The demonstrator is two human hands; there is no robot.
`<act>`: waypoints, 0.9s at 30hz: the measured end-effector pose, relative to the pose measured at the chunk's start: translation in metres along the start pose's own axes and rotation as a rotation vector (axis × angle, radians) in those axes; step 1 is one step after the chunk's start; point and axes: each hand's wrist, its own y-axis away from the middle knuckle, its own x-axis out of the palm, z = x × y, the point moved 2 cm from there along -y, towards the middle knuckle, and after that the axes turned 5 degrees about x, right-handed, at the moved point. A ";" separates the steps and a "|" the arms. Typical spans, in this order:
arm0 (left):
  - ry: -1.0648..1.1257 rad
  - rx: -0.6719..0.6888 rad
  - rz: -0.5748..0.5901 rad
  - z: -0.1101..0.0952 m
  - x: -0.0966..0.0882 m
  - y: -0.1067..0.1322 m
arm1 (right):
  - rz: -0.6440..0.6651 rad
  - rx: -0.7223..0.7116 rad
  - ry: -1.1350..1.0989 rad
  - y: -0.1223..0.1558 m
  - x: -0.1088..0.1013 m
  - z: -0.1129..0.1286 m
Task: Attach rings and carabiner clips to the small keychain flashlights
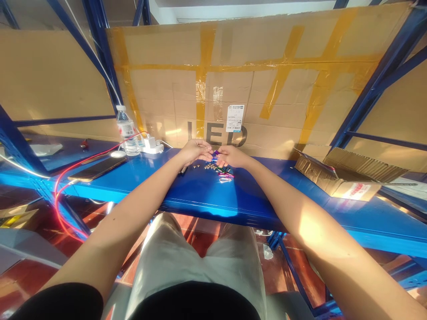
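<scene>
My right hand (231, 156) is closed on a small purple metal clip (216, 153), held just above the blue shelf. Fingers of my left hand (196, 152) are pinched together close to the clip's left side; whatever they hold is too small to make out. Below the hands lies a cluster of small gold-coloured metal pieces (210, 166). Nearer to me are a pink clip (227, 175) and a silver carabiner-like clip (225, 180), with dark green clips (223, 169) behind them. A short dark piece (183, 170) lies beneath my left wrist.
A plastic water bottle (128, 133), a white power strip with plugs (152, 145) and a phone (97, 169) with a red cable (83, 163) stand on the left. At right is an open cardboard box (336, 178). A large taped cardboard panel (167, 95) closes off the back.
</scene>
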 end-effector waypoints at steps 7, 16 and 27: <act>-0.415 0.209 0.085 0.005 0.009 0.002 | -0.040 -0.059 -0.029 -0.006 -0.004 -0.008; -0.715 0.306 0.165 0.011 0.004 -0.001 | -0.023 0.022 -0.034 -0.002 -0.006 -0.006; -0.744 0.434 0.580 0.013 0.035 0.009 | -0.136 0.068 0.044 -0.004 -0.014 -0.013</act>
